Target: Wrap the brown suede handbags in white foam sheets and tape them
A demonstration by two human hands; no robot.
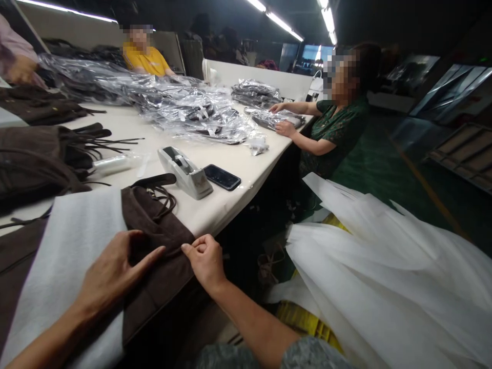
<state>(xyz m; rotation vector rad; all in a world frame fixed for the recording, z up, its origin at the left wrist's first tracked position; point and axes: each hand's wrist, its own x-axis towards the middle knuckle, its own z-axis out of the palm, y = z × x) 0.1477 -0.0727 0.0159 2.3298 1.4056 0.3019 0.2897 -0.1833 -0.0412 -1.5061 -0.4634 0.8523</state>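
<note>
A dark brown soft bag (154, 300) with a strap and thin cords lies at the near edge of the table. Across it runs a white foam sheet (90, 218). My left hand (115, 274) rests over the sheet and the bag, its thumb stretched apart from the fingers; some fingertips are hidden. At the bag's right-hand edge, my right hand (205, 259) pinches the brown material between thumb and fingers. Just beyond the bag stand a grey tape dispenser (186, 174) and a black phone (222, 177).
More brown bags (31, 154) lie to the left. Bags in clear plastic (192, 110) are heaped across the white table (246, 159). White foam sheets (365, 266) fill a yellow container (307, 323) at right. A co-worker in green (342, 120) handles a wrapped bag; others stand further back.
</note>
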